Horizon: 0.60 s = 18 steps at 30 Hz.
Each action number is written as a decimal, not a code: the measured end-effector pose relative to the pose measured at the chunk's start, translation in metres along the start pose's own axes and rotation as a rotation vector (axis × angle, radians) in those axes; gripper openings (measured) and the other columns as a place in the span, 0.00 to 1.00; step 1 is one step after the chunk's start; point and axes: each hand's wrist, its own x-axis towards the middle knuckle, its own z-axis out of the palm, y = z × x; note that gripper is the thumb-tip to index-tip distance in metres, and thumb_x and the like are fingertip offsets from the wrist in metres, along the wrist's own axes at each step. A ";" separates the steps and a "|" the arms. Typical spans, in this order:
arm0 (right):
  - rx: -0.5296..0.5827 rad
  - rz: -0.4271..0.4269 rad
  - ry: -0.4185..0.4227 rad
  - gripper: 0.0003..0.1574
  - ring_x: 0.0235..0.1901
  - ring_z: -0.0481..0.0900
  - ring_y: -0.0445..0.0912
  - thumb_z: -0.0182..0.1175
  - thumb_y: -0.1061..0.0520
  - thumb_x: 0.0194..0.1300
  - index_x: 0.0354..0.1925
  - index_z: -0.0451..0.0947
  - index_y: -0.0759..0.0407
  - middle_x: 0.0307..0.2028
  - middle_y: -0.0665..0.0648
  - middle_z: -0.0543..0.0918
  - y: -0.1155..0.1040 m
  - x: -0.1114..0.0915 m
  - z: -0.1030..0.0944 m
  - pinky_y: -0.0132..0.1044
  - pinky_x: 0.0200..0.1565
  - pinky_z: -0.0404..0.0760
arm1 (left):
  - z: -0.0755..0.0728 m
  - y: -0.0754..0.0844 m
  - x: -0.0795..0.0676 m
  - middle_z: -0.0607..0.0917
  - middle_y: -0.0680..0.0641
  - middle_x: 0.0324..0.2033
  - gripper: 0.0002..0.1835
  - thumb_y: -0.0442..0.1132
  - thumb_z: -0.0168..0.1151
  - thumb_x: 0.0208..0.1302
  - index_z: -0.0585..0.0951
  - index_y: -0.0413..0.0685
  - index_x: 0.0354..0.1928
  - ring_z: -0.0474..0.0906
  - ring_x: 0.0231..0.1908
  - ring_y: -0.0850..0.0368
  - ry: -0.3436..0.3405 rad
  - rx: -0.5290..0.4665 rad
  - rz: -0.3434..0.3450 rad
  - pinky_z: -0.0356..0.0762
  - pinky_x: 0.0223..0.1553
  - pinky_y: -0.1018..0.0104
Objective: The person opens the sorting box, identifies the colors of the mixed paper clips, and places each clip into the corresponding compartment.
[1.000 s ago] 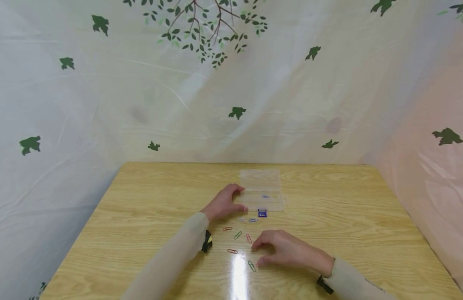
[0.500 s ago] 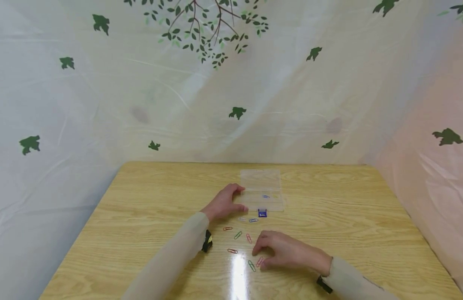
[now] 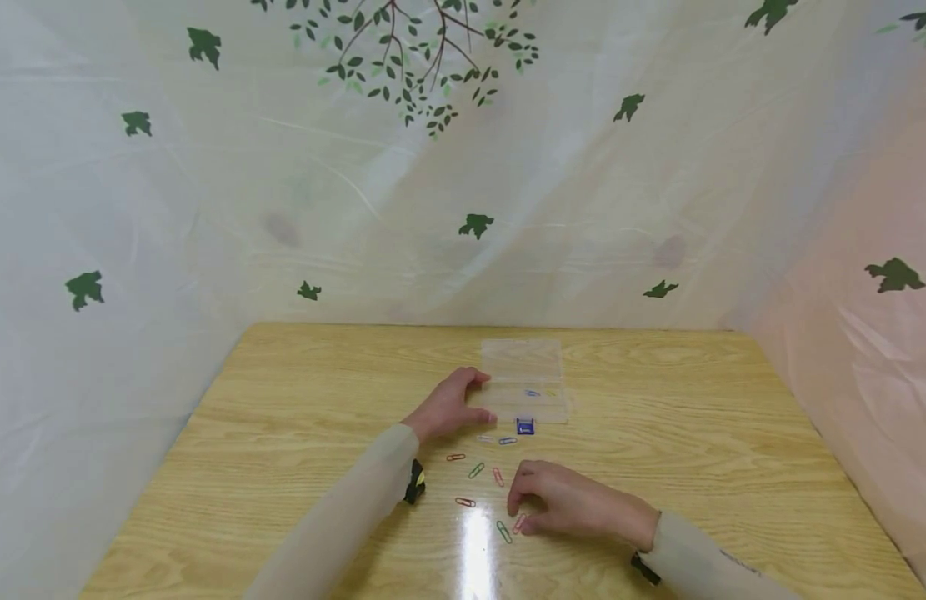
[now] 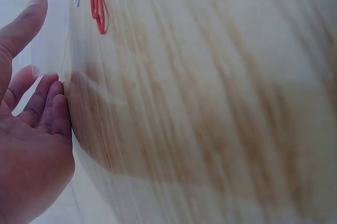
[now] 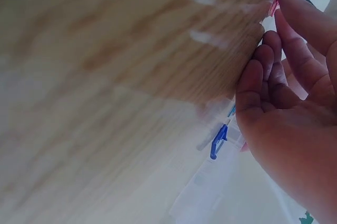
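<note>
A clear plastic box (image 3: 523, 412) with a blue latch (image 3: 525, 427) lies with its lid laid back. Its left end sits between the thumb and fingers of my left hand (image 3: 449, 407), which steadies it. In the left wrist view, the fingertips (image 4: 50, 77) meet the clear plastic. My right hand (image 3: 571, 500) is low over the table, fingers bent. Its thumb tip touches or nearly touches a pink paper clip (image 3: 519, 523), which lies on the wood beside a green paper clip (image 3: 503, 532). In the right wrist view, the pink clip (image 5: 273, 6) shows by the thumb.
Several other paper clips lie between the hands and the box, among them a dark red one (image 3: 465, 502), a green one (image 3: 476, 471) and a blue one (image 3: 507, 441). A blue clip (image 3: 533, 392) and a yellow one are inside the box. A printed curtain (image 3: 402, 250) surrounds the wooden table.
My right hand has drawn slightly back to the right, and the pink clip by its thumb now shows more fully. The left hand and the box stay in place.
</note>
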 end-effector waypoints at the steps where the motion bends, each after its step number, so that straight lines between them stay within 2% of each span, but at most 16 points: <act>1: 0.000 0.002 0.001 0.09 0.48 0.75 0.34 0.74 0.55 0.63 0.40 0.84 0.42 0.44 0.36 0.77 0.000 0.000 0.000 0.37 0.57 0.78 | 0.000 0.000 0.000 0.78 0.43 0.63 0.35 0.43 0.78 0.61 0.74 0.44 0.68 0.73 0.64 0.47 0.000 -0.001 0.002 0.69 0.69 0.53; 10: -0.016 0.024 -0.015 0.08 0.39 0.70 0.32 0.73 0.56 0.64 0.32 0.83 0.43 0.38 0.36 0.74 -0.005 0.002 -0.002 0.30 0.45 0.76 | 0.000 -0.001 0.001 0.78 0.42 0.62 0.36 0.43 0.78 0.60 0.74 0.43 0.68 0.73 0.65 0.46 -0.002 -0.009 0.009 0.69 0.69 0.52; 18: -0.062 0.020 -0.029 0.10 0.38 0.69 0.32 0.71 0.54 0.67 0.31 0.80 0.42 0.37 0.36 0.73 -0.007 0.001 -0.004 0.28 0.42 0.74 | 0.000 0.003 -0.001 0.78 0.43 0.62 0.35 0.43 0.78 0.61 0.74 0.43 0.68 0.73 0.65 0.46 -0.005 -0.009 -0.003 0.69 0.70 0.52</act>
